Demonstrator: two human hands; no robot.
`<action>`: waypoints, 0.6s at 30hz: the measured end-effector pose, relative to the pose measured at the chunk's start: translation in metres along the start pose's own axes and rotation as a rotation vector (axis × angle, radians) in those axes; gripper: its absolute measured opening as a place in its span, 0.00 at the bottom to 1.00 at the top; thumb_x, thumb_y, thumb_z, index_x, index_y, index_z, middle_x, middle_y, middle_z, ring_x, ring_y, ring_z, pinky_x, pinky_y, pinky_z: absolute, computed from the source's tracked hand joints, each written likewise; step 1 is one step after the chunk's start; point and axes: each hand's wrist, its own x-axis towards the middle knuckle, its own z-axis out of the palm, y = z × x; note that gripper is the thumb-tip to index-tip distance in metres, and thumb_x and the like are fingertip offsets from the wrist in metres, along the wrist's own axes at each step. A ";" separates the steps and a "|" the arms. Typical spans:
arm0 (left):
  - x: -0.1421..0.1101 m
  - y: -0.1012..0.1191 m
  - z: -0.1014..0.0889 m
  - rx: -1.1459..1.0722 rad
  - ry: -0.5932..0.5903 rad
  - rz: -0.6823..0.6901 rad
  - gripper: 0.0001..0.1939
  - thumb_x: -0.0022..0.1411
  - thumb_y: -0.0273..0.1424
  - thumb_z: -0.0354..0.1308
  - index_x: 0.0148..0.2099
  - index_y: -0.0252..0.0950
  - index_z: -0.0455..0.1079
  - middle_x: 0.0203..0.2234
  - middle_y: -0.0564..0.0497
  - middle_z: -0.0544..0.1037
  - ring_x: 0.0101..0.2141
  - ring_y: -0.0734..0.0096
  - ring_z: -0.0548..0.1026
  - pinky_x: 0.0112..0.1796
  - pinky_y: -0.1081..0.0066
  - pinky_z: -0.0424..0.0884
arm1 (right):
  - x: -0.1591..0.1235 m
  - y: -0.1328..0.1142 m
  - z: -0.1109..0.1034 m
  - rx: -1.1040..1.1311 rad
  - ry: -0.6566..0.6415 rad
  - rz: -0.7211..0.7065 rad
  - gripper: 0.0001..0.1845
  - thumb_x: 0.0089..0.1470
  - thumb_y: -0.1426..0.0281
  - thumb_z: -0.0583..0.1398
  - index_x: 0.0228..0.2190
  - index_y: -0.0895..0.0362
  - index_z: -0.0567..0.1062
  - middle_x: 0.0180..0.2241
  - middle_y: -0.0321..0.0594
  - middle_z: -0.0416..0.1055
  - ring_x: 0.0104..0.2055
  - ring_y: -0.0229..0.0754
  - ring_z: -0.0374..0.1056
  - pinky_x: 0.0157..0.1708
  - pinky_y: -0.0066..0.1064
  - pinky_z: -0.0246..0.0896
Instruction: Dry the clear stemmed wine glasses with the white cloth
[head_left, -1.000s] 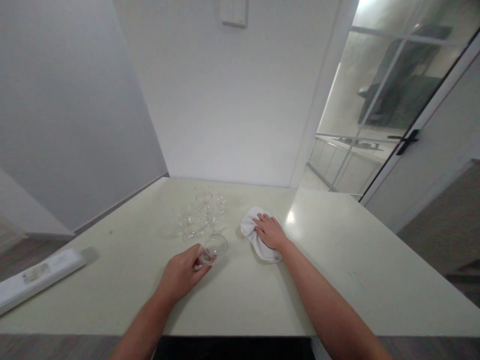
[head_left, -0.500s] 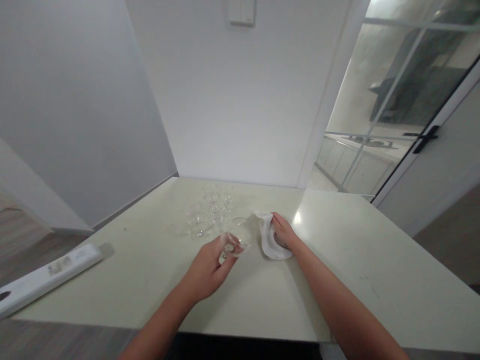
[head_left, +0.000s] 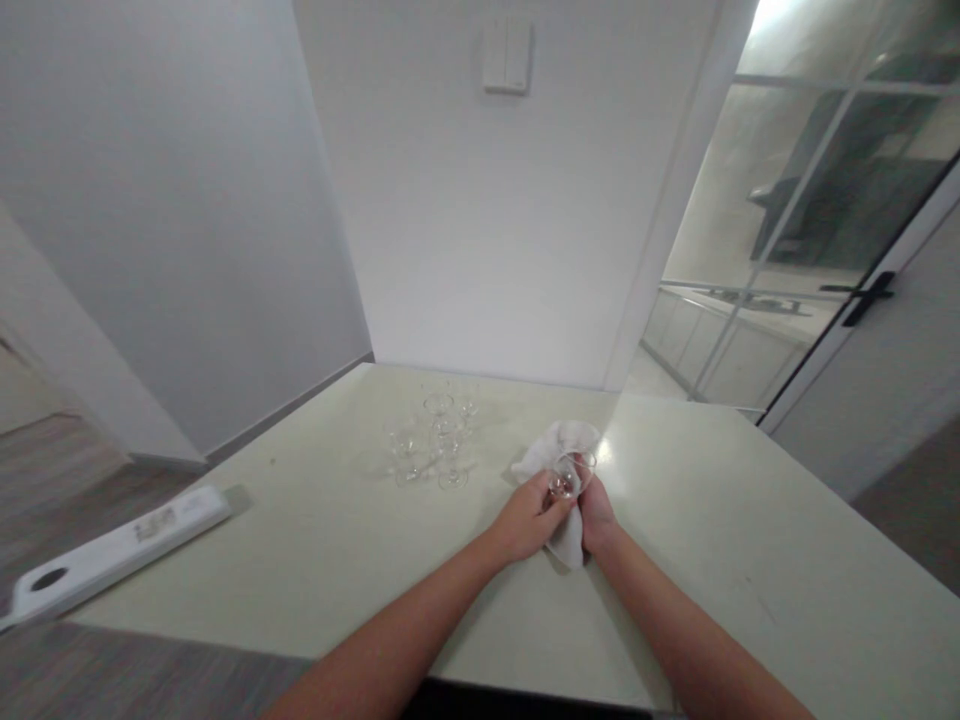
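My left hand is closed round a small clear stemmed glass, held tilted just above the pale table. My right hand grips a white cloth, which is lifted off the table and bunched against the glass. The two hands meet at the glass. Several more clear glasses stand together on the table, further back and to the left of my hands.
A long white flat object with a label lies near the table's left edge. White walls meet behind the table, with a light switch above. To the right is a glass-panelled door with a black handle.
My left hand carried the glass to the right, over to the cloth. My right hand went from lying flat on the cloth to gripping and lifting it against the glass.
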 end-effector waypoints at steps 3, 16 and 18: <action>0.001 -0.003 -0.007 -0.171 -0.013 -0.052 0.18 0.62 0.45 0.51 0.38 0.33 0.67 0.28 0.50 0.73 0.30 0.70 0.70 0.32 0.70 0.64 | -0.005 -0.004 0.009 0.490 -0.081 0.165 0.28 0.55 0.46 0.50 0.33 0.54 0.77 0.21 0.38 0.75 0.27 0.45 0.72 0.36 0.36 0.69; 0.004 0.006 -0.033 -0.441 0.159 -0.197 0.21 0.55 0.46 0.60 0.42 0.34 0.73 0.38 0.47 0.76 0.37 0.69 0.72 0.37 0.71 0.65 | 0.002 -0.023 0.010 0.599 0.031 0.054 0.25 0.57 0.51 0.50 0.40 0.55 0.76 0.32 0.41 0.78 0.39 0.49 0.74 0.40 0.40 0.68; 0.003 0.008 -0.033 -0.458 0.054 -0.226 0.21 0.57 0.46 0.58 0.41 0.34 0.74 0.38 0.46 0.77 0.38 0.67 0.72 0.37 0.70 0.65 | 0.003 -0.026 0.009 0.592 0.024 -0.005 0.25 0.56 0.51 0.50 0.39 0.55 0.76 0.32 0.41 0.78 0.41 0.50 0.73 0.40 0.40 0.68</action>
